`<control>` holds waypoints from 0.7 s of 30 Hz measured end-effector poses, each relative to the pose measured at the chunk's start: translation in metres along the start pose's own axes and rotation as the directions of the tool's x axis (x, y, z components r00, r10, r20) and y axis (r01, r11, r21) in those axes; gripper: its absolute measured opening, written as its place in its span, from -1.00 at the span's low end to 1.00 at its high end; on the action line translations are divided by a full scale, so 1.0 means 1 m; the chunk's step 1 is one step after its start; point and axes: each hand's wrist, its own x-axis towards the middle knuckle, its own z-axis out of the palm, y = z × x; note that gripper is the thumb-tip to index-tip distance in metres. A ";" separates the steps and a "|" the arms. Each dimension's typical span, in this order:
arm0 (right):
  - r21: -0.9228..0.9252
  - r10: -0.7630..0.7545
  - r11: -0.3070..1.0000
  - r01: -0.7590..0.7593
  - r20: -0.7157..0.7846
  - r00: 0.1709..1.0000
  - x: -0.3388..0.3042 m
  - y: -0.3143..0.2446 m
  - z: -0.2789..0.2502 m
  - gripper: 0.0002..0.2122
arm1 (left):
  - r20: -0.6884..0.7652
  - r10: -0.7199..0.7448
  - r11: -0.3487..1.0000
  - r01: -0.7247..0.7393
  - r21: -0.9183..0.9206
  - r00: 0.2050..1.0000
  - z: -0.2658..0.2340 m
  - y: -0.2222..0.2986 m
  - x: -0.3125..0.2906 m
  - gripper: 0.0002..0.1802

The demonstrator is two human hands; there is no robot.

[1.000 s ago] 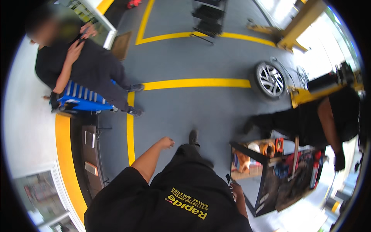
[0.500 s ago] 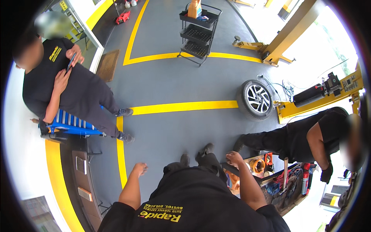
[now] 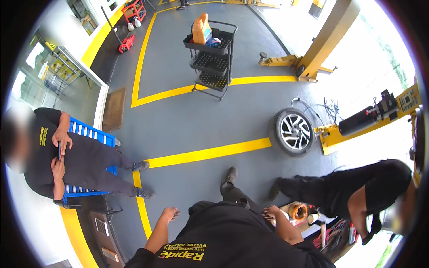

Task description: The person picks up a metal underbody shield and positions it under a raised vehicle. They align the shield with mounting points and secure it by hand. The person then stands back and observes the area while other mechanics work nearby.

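My left hand [image 3: 170, 215] hangs beside my left hip above the grey floor, its fingers loosely apart with nothing in them. At my right hip is my right hand [image 3: 271, 213], also holding nothing, its fingers slightly bent and apart. Just beyond it, partly hidden by my arm, stands a tool cart whose top holds an orange ring-shaped item [image 3: 298, 211] and a pale cylindrical item [image 3: 313, 218]. Red cables [image 3: 330, 236] lie further along the cart. One of my shoes [image 3: 230, 175] is stretched ahead on the floor.
Ahead stands a black three-tier trolley [image 3: 210, 64] carrying an orange jug [image 3: 201, 29]. A wheel [image 3: 293, 132] lies near the yellow lift post [image 3: 328, 40]. One person [image 3: 85, 154] stands left by a blue creeper [image 3: 91, 132], holding a phone; another [image 3: 357, 192] bends at right. A red floor jack [image 3: 126, 43] is far left.
My view has shifted forward and one foot has stepped ahead. My left hand's fingers have uncurled. The person on the right has bent lower over the cart.
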 end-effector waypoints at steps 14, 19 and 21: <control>-0.221 -0.389 0.911 0.349 -0.177 0.904 -0.021 -0.431 -0.053 -0.74 | -0.057 -0.097 0.988 0.089 -0.130 0.994 -0.036 0.159 0.029 -0.63; -0.418 -0.467 0.816 0.400 -0.066 0.882 -0.019 -0.497 -0.010 -0.69 | -0.006 -0.045 0.988 0.043 -0.151 0.999 -0.086 0.228 0.065 -0.67; -0.318 -0.459 0.859 0.402 -0.127 0.879 -0.032 -0.524 0.006 -0.67 | 0.011 0.018 0.987 -0.019 0.161 1.000 -0.107 0.271 0.083 -0.70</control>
